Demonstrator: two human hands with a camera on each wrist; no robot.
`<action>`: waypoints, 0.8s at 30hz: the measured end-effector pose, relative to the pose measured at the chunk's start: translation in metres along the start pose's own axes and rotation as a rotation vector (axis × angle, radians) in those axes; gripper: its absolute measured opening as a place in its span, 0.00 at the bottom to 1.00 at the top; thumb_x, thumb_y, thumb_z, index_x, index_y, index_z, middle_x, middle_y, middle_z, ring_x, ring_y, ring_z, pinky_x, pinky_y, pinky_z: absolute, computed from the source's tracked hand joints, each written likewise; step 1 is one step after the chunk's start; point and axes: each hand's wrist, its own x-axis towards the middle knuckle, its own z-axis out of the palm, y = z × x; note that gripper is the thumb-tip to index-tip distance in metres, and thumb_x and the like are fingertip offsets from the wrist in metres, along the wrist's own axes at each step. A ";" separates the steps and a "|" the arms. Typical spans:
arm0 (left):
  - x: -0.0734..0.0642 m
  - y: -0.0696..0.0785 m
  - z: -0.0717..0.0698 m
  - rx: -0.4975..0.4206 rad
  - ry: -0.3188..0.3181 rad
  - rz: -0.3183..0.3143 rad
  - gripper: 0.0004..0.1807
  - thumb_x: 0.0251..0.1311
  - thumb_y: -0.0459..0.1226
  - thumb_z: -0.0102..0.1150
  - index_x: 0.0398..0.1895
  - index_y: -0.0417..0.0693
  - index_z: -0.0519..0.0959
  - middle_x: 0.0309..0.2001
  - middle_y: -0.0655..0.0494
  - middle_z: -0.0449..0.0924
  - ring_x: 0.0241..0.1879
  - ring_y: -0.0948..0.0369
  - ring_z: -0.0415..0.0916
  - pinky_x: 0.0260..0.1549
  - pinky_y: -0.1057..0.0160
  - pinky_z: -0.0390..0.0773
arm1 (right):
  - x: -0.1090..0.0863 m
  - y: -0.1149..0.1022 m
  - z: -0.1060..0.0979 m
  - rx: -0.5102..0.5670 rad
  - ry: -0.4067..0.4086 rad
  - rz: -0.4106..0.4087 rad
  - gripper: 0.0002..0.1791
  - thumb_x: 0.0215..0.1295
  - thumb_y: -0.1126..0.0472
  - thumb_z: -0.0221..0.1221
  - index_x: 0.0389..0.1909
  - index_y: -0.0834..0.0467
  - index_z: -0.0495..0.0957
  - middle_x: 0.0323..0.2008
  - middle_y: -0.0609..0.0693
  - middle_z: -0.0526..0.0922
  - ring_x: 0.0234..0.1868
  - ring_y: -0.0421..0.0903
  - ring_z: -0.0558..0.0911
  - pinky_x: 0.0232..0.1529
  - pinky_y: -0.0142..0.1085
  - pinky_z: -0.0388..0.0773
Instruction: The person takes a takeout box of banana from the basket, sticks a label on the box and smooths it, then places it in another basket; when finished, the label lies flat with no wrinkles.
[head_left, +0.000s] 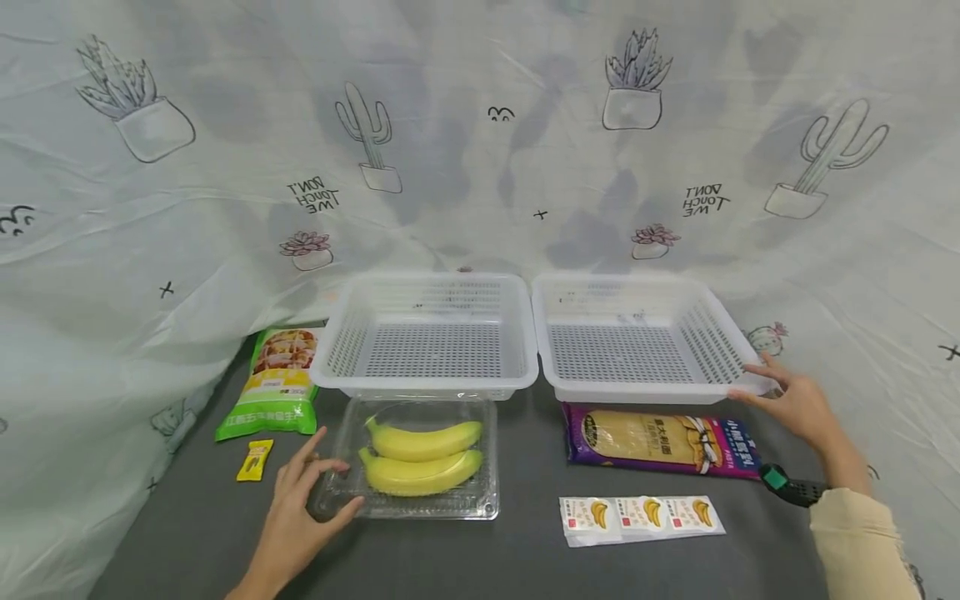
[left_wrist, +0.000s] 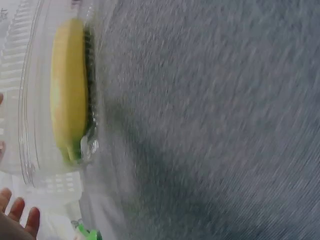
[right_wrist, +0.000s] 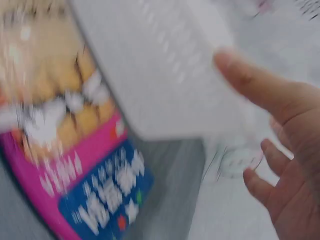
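Two yellow bananas [head_left: 423,473] lie side by side in a clear plastic box [head_left: 487,500] on the dark table. My left hand [head_left: 303,504] is at the box's left edge, thumb and fingers spread; whether they touch it I cannot tell. The left wrist view shows one banana [left_wrist: 69,90] through the clear wall. At the right front corner of the right white basket [head_left: 637,392] is my right hand [head_left: 806,408], its fingers parted. In the blurred right wrist view the thumb lies close to the basket's rim [right_wrist: 165,120], contact unclear.
Left of the right basket stands a matching white basket [head_left: 423,383]. A purple pasta pack [head_left: 660,440] lies before the right one, with a strip of banana labels [head_left: 641,518] nearer me. At left are a green food bag [head_left: 277,383] and a small yellow packet [head_left: 255,460]. Patterned cloth [head_left: 480,167] hangs behind.
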 end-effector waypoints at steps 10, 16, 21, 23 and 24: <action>-0.003 0.025 0.002 -0.037 0.044 0.235 0.23 0.42 0.27 0.74 0.45 0.47 0.81 0.65 0.46 0.68 0.58 0.50 0.65 0.56 0.54 0.59 | -0.044 -0.039 0.010 0.643 0.165 0.110 0.27 0.71 0.56 0.55 0.69 0.54 0.65 0.65 0.38 0.69 0.63 0.31 0.69 0.63 0.35 0.67; -0.005 0.043 0.007 -0.122 0.039 0.252 0.12 0.65 0.45 0.58 0.43 0.49 0.82 0.59 0.51 0.75 0.57 0.59 0.67 0.59 0.75 0.59 | -0.076 -0.046 0.029 1.205 0.120 -0.007 0.21 0.69 0.73 0.51 0.62 0.60 0.72 0.53 0.38 0.80 0.51 0.32 0.80 0.46 0.27 0.77; -0.005 0.070 0.020 -0.217 0.024 0.279 0.25 0.42 0.21 0.70 0.44 0.53 0.81 0.54 0.52 0.78 0.52 0.59 0.72 0.56 0.74 0.66 | -0.101 -0.054 0.045 1.284 0.077 0.026 0.20 0.71 0.73 0.48 0.59 0.59 0.75 0.54 0.40 0.80 0.52 0.35 0.80 0.47 0.30 0.77; -0.004 0.081 0.029 -0.273 0.019 0.276 0.28 0.41 0.19 0.70 0.44 0.54 0.81 0.53 0.52 0.79 0.51 0.58 0.74 0.54 0.74 0.69 | -0.110 -0.057 0.052 1.314 0.070 0.045 0.19 0.70 0.74 0.48 0.57 0.59 0.77 0.54 0.42 0.81 0.52 0.38 0.81 0.48 0.32 0.77; -0.004 0.087 0.033 -0.302 0.009 0.265 0.28 0.42 0.20 0.70 0.45 0.55 0.81 0.53 0.53 0.79 0.50 0.58 0.75 0.53 0.73 0.70 | -0.114 -0.059 0.055 1.318 0.071 0.067 0.19 0.70 0.74 0.49 0.56 0.58 0.78 0.53 0.43 0.82 0.51 0.39 0.81 0.47 0.32 0.78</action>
